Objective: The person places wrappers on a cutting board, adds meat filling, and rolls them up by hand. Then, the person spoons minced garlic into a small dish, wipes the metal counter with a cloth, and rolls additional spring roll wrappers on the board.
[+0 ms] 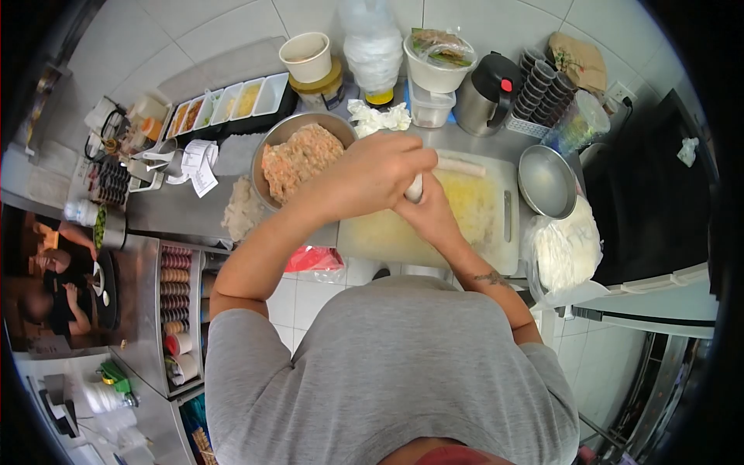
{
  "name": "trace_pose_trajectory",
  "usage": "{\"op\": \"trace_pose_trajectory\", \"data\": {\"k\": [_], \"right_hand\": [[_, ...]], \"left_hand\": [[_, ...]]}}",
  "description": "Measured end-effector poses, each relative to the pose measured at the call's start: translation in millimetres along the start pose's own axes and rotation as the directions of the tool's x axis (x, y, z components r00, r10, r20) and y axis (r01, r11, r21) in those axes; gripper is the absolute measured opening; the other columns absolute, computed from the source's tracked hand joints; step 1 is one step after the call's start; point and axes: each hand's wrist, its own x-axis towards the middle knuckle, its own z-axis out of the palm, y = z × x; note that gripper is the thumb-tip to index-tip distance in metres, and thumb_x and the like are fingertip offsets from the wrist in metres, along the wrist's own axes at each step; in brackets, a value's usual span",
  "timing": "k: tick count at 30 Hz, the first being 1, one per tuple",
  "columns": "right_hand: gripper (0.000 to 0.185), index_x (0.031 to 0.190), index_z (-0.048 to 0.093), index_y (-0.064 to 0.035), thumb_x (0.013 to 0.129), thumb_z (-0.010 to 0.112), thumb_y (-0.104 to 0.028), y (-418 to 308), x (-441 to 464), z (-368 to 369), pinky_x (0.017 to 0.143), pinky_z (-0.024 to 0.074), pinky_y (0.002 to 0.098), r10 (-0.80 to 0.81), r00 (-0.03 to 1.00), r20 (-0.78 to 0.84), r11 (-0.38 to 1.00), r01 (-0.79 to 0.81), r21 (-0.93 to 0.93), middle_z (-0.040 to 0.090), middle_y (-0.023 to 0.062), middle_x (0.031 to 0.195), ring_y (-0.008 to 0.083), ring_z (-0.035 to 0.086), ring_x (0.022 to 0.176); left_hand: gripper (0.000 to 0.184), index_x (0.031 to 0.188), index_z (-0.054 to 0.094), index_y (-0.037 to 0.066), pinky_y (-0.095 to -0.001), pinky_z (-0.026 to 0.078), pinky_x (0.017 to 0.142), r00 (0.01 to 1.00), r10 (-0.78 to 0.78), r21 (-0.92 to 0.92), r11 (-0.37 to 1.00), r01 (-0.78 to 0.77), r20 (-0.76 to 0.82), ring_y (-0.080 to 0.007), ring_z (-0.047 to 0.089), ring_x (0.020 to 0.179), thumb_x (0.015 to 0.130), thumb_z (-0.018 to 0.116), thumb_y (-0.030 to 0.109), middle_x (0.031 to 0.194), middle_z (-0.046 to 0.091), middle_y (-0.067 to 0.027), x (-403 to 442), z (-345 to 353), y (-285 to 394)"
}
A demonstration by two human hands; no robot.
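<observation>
Both hands meet above the left part of a yellowed cutting board. Between them shows the end of a pale, whitish roll. My left hand is closed over it from above, its fingers mostly hidden. My right hand grips it from below with thumb and fingers. Behind the hands, another pale roll lies on the board. Left of my hands, a metal bowl holds pinkish minced filling with orange bits; my left forearm passes close to its rim.
A pale, crumpled heap lies left of the bowl. On the right are an empty metal bowl and a bag of white sheets. Tubs, a thermos jug and a condiment tray line the wall. Another person is at far left.
</observation>
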Motion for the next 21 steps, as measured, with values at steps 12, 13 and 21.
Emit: {"op": "trace_pose_trajectory", "data": {"k": [12,13,21], "right_hand": [[0.014,0.075,0.059,-0.0023,0.087,0.062,-0.010,6.0,18.2,-22.2,0.055,0.0434,0.0231,0.226,0.964,0.138,0.954,-0.247,0.169,0.060,-0.0004,0.069,0.0048,0.053,0.061],[0.014,0.075,0.058,-0.0022,0.087,0.061,-0.009,6.3,18.2,-22.0,0.054,0.0435,0.0228,0.221,0.966,0.133,0.957,-0.241,0.161,0.060,-0.0004,0.070,0.0048,0.053,0.061],[0.013,0.074,0.054,-0.0028,0.087,0.056,-0.005,3.3,17.9,-23.3,0.053,0.0431,0.0216,0.168,0.979,0.112,0.978,-0.180,0.109,0.060,0.0000,0.072,0.0047,0.052,0.061]], "left_hand": [[0.055,0.114,0.066,0.015,-0.0353,0.046,0.075,0.935,-0.074,0.093,0.989,0.113,-0.348,-0.0266,0.052,0.086,0.068,0.052,-0.012,0.097,0.051,-0.0105,-48.6,53.8,-4.7],[0.057,0.115,0.066,0.016,-0.0354,0.046,0.075,0.930,-0.080,0.078,0.990,0.116,-0.360,-0.0262,0.052,0.086,0.068,0.051,-0.012,0.097,0.050,-0.0105,-48.8,55.9,-5.2],[0.061,0.119,0.066,0.019,-0.0353,0.045,0.073,0.898,-0.119,-0.013,0.992,0.125,-0.425,-0.0246,0.051,0.084,0.068,0.052,-0.012,0.098,0.051,-0.0104,-45.2,65.7,-6.9]]}}
